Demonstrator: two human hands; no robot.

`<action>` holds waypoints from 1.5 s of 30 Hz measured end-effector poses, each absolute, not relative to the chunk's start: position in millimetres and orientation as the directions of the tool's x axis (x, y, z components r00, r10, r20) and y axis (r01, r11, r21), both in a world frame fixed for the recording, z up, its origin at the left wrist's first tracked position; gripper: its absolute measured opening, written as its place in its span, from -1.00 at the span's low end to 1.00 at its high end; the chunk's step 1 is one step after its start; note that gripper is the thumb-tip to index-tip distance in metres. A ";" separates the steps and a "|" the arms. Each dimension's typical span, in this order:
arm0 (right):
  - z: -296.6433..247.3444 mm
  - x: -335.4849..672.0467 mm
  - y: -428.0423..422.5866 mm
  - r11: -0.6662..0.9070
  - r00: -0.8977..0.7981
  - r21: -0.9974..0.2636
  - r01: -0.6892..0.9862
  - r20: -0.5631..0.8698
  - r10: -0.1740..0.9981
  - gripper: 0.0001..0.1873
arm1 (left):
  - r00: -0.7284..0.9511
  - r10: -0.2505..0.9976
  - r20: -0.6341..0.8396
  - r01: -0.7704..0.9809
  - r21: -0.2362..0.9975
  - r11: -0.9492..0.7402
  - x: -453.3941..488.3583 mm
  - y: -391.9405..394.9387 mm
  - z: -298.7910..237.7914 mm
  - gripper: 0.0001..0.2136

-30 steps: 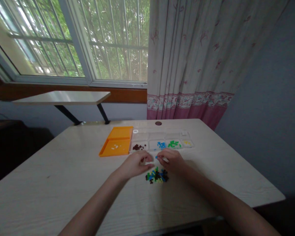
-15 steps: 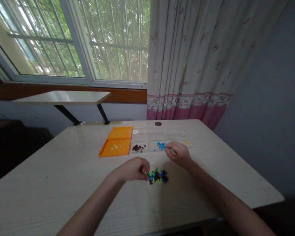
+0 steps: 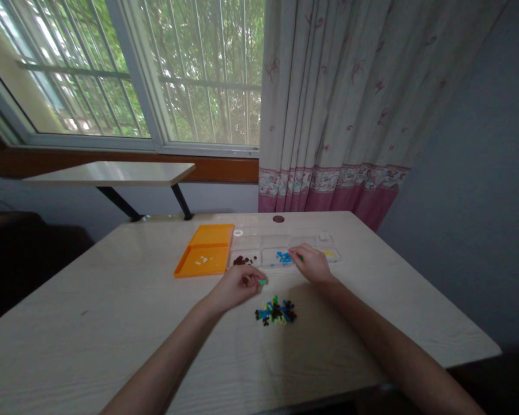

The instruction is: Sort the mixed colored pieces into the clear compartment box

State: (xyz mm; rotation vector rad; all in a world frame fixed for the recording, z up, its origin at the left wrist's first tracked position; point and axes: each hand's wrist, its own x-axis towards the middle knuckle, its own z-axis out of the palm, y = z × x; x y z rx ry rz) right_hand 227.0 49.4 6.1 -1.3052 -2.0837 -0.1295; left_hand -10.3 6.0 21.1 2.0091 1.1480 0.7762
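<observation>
A clear plastic sorting tray (image 3: 268,239), flat and cut into small square compartments, lies on a pale wood-grain table (image 3: 112,300). Touching the tray's left edge is one shallow orange plastic tray (image 3: 211,236) with a few white bits in it. Beyond the tray's far edge are a round hole (image 3: 278,219) in the tabletop and a pink-bordered curtain (image 3: 328,115).

Three sorted lots show in the tray's near row: brown pieces (image 3: 241,260) at the left, blue pieces (image 3: 283,257) next, and yellow pieces (image 3: 330,252) at the right end. The right hand (image 3: 313,263) lies over the row between blue and yellow and hides that compartment. Its fingers are curled down, and whether they grip anything cannot be told.

In front of the tray, the left hand (image 3: 237,285) hovers above the table with thumb and forefinger pinched on one tiny green piece (image 3: 263,282). Nearer the person than the tray, one loose pile (image 3: 277,311) of small black, blue, green and yellow pieces lies clear of both hands.
</observation>
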 end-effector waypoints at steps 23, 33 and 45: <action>9.3 196.2 5.3 0.792 -0.510 -0.190 0.581 0.673 0.536 -0.84 | 0.352 0.921 0.166 0.250 0.932 -0.263 5.9 0.2 17.3 -0.82; 8.8 197.2 5.7 0.786 -0.487 -0.190 0.588 0.693 0.532 -0.85 | 0.406 0.889 0.211 0.324 0.877 -0.356 1.4 -0.3 23.2 -0.78; 30.5 224.3 16.1 0.707 -0.263 -0.253 0.661 0.804 0.534 -0.82 | 0.723 0.680 -0.120 0.504 0.764 -0.402 -29.2 -0.6 33.2 -0.90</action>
